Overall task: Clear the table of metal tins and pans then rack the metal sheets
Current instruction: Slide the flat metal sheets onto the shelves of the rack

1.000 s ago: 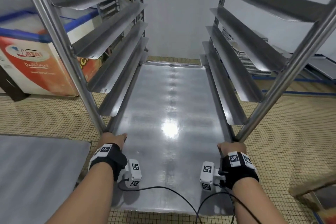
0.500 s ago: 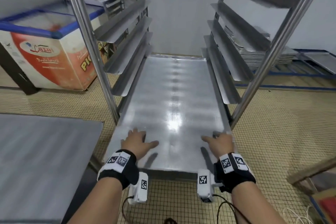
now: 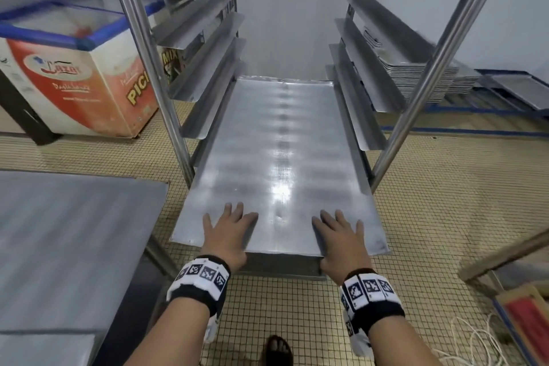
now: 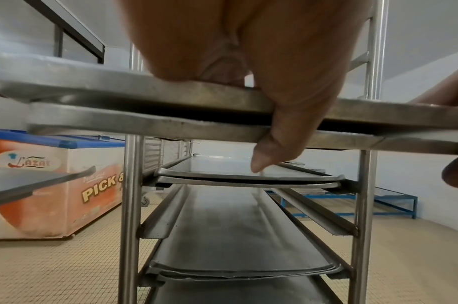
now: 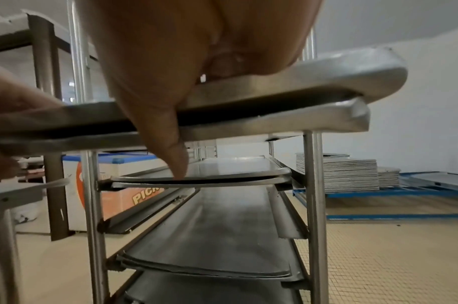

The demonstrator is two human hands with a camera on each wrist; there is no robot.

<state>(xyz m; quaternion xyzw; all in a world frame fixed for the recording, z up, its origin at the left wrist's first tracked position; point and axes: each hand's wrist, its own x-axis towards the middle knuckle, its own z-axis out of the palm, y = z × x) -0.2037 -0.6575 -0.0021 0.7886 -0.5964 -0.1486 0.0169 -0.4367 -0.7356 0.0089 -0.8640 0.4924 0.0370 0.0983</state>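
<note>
A long metal sheet (image 3: 282,157) lies on a pair of rails in the steel rack (image 3: 142,53), with its near end sticking out past the front posts. My left hand (image 3: 228,229) and right hand (image 3: 341,235) lie flat on that near end, fingers spread and straight. In the left wrist view my left thumb (image 4: 287,123) hangs over the front edge of the sheet (image 4: 118,90), which rests on a second sheet (image 4: 144,123). The right wrist view shows my right thumb (image 5: 165,144) hanging the same way over the sheet's edge (image 5: 300,82). More sheets (image 4: 248,176) sit on lower rails.
A steel table (image 3: 59,246) stands close at my left. A chest freezer (image 3: 74,77) is behind the rack on the left. A stack of trays (image 3: 416,74) rests on a blue frame at the right. My foot (image 3: 277,350) is on the tiled floor below.
My hands left the sheet's side edges and now lie flat on its near end. The sheet has slid deeper into the rack.
</note>
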